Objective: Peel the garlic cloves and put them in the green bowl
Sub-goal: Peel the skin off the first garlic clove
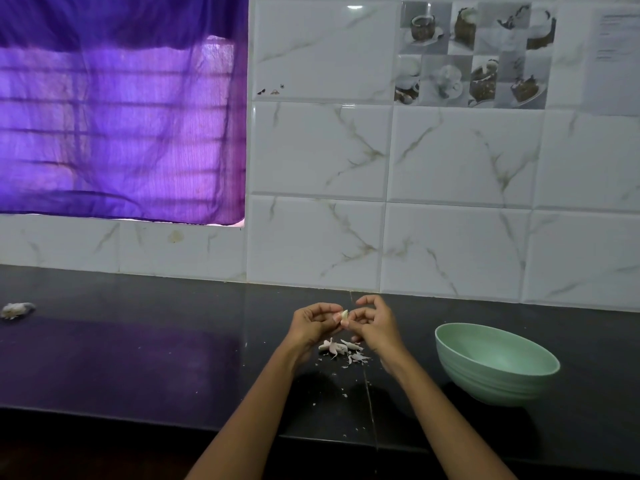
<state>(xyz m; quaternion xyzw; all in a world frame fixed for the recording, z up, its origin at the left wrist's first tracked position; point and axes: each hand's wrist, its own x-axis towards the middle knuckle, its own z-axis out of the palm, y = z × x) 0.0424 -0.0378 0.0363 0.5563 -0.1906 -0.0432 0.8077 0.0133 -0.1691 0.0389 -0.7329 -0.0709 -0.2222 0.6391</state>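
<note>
Pinching one garlic clove (344, 315) between both hands (341, 322) above the skins (343, 349) at lower centre, the person strips it so scraps fall clear of the green bowl (496, 362) at right.

Dark countertop (138, 358), white marbled wall tiles (460, 157) behind. Left hand (313, 323) and right hand (375, 325) raised together above counter, fingers of both pinching one garlic clove (344, 315). Garlic skins (343, 349) scattered on counter beneath hands. Green bowl (495, 363) right of hands, tilted. Garlic remnant (15, 310) far left. Purple curtain (121, 105) over window.
</note>
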